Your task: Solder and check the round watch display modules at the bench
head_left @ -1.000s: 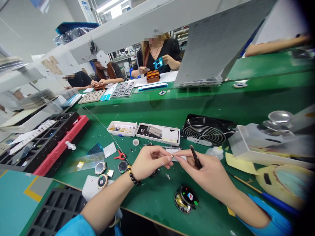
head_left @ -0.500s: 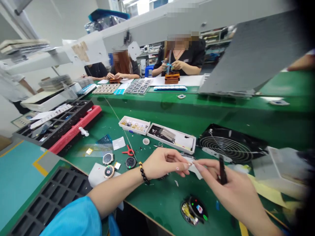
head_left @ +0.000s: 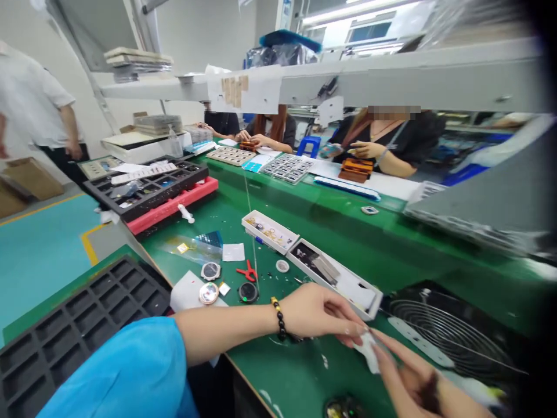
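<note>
My left hand (head_left: 319, 313), with a beaded bracelet at the wrist, pinches a thin white paper-like piece (head_left: 369, 352) between thumb and fingers. From the other side, the fingertips of my right hand (head_left: 407, 371) press on the same piece. A dark slim tool (head_left: 430, 390) is tucked in my right palm, too blurred to name. An opened watch (head_left: 346, 406) with its inner parts showing lies below, cut off by the frame edge. Left of my wrist are a dark round watch (head_left: 248, 292), a rose-rimmed watch (head_left: 209, 292) and a silver-rimmed one (head_left: 210, 270).
Two long white parts boxes (head_left: 335, 278) lie beyond my hands, with a black fan (head_left: 452, 325) to the right. A red clip (head_left: 247, 271) and a round white cap (head_left: 282, 266) lie nearby. Black compartment trays (head_left: 100, 313) stand left. Several co-workers sit across the bench.
The view has swung to the right edge and upward, so the bench appears shifted. A person in white now shows at left. Both hands still pinch the white piece; the opened watch is mostly out of view.
</note>
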Demonstrator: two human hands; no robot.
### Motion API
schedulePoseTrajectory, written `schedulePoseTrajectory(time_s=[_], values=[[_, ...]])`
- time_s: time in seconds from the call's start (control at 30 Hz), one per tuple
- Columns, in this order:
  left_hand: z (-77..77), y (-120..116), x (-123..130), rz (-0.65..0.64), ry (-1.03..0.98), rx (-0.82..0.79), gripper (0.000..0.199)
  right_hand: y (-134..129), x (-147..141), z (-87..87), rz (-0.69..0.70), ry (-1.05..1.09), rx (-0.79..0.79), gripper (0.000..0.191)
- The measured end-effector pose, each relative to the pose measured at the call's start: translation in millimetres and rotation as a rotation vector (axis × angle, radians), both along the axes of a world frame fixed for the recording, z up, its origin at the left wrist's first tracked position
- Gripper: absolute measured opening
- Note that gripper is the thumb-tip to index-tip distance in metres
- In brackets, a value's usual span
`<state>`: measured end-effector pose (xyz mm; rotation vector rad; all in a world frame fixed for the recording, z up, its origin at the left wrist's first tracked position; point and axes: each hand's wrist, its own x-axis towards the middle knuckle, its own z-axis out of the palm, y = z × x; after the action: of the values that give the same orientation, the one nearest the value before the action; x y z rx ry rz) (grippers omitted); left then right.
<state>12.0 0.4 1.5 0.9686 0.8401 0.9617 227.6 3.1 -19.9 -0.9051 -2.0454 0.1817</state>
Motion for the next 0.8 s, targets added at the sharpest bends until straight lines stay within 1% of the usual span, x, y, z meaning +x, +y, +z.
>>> schedulePoseTrajectory(time_s=[0.1,0.17,0.23,0.3,0.4,0.6,0.8], values=[[-1.9,-2,2,-0.002,0.034,0.022,0.052,-8,-3,12.3,-0.009,-0.119,0.071,0.02],[-3.3,-3,3,-0.001,0.037,0.039,0.047,-10,-5,15.7,-0.016,-0.134,0.116,0.02],[-4.0,-4,4,0.004,0.037,0.045,0.045,-11,-6,16.1,-0.041,-0.134,0.115,0.022],[-3.6,-4,5,0.009,0.044,0.048,0.043,-11,-6,15.1,-0.071,-0.137,0.082,0.024],[-1.9,-5,6,0.017,0.062,0.056,0.039,-12,-6,13.7,-0.083,-0.139,0.076,0.024],[-0.7,-5,6,0.03,0.066,0.042,0.032,-10,-5,15.1,-0.035,-0.184,0.173,0.017],[-2.4,-7,9,0.059,0.095,0.027,0.032,-6,-6,13.0,-0.01,-0.196,0.214,0.013]])
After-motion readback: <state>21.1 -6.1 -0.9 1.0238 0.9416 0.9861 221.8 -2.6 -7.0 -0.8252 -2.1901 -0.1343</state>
